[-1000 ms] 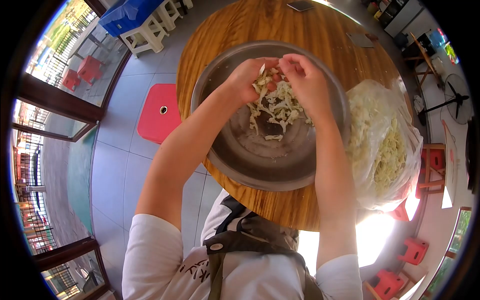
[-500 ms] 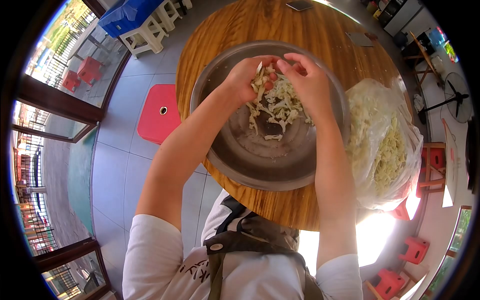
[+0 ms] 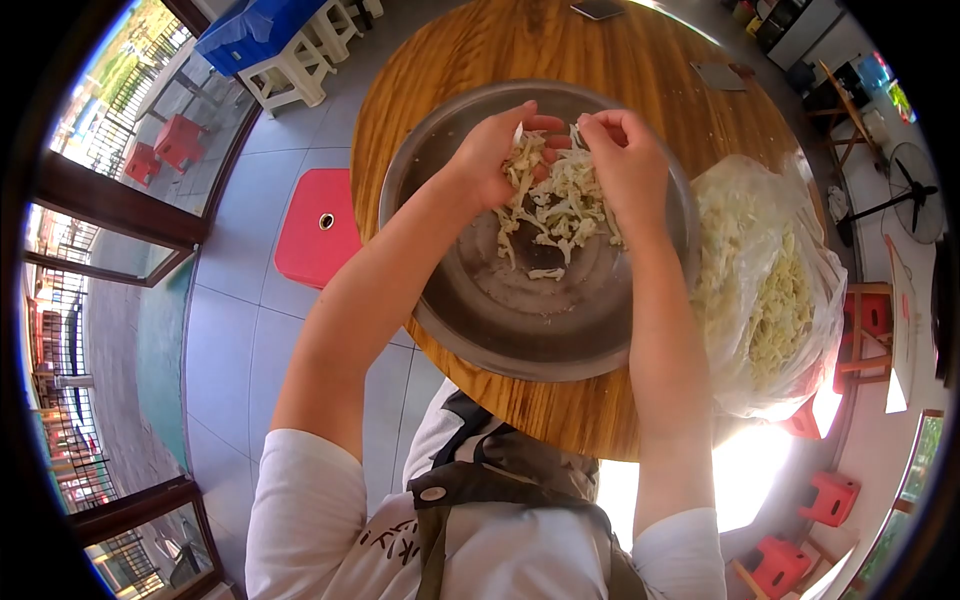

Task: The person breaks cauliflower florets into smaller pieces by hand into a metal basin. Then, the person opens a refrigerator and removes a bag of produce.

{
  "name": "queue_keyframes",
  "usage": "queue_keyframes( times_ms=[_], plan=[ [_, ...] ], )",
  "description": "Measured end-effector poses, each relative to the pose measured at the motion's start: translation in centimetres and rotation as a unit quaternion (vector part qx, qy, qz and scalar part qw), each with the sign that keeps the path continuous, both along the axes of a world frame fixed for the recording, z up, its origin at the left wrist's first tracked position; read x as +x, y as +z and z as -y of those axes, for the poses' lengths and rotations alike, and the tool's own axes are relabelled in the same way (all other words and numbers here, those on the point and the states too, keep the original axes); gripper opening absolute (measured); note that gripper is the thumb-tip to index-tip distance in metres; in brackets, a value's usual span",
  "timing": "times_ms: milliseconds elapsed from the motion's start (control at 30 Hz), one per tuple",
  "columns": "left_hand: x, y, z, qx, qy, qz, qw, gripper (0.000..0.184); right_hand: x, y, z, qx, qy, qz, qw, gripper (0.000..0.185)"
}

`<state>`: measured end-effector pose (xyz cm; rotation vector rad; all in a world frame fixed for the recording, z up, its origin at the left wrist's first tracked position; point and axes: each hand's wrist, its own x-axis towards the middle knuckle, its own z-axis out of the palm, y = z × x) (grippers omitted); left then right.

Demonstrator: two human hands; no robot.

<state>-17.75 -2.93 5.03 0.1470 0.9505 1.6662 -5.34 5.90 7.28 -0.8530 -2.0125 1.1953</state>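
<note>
A wide steel basin (image 3: 520, 340) holds pale cauliflower pieces (image 3: 568, 215), heaped toward its far side. My left hand (image 3: 495, 158) is cupped over the basin's left part, with a handful of cauliflower against its palm and fingers. Opposite it, my right hand (image 3: 630, 165) pinches a small cauliflower piece between thumb and fingertips, just above the heap. The right hand's other fingers are curled in and partly hidden. To the right of the basin, a clear plastic bag (image 3: 770, 290) bulges with more cut cauliflower.
The basin stands on a round wooden table (image 3: 440, 60). A dark phone-like slab (image 3: 598, 10) and a grey flat object (image 3: 720, 77) lie toward its far side. A red stool (image 3: 318, 228) is left of the table; a fan (image 3: 912, 192) stands at right.
My hands have moved slightly apart. The left fingers have opened out, showing more cauliflower, and the right hand has turned, its fingertips now pinched together.
</note>
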Motion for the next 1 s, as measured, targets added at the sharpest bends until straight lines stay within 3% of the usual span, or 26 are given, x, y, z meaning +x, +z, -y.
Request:
queue_keyframes(
  times_ms=[67,167,267,500,700,800,1000],
  plan=[
    [-1.0,-1.1,-0.2,0.007,0.041,0.06,0.997,0.035,0.0,0.2,0.5,0.022,-0.006,0.004,1.0,0.034],
    [-2.0,-2.7,-0.7,0.025,0.085,0.126,0.988,0.039,0.0,0.6,1.3,-0.029,0.163,-0.022,0.986,0.041],
    [-2.2,-2.3,-0.1,0.038,0.089,0.119,0.988,0.041,-0.2,-0.9,1.5,0.095,0.259,-0.007,0.961,0.043],
    [-1.1,-0.6,-0.2,0.057,0.081,0.083,0.992,0.039,-0.8,-1.5,1.0,0.082,0.169,-0.063,0.98,0.02],
    [0.7,0.9,0.4,0.063,-0.061,-0.006,0.996,0.025,-0.8,-1.5,0.0,-0.027,0.079,-0.069,0.994,0.014],
    [0.9,1.2,0.5,0.044,-0.078,-0.053,0.995,0.017,-1.0,-1.7,-0.3,-0.034,0.051,-0.085,0.995,0.016],
    [0.4,0.7,0.2,0.032,-0.004,0.004,0.999,0.015,-0.8,-1.3,-0.4,-0.067,0.082,-0.077,0.991,0.017]
  ],
)
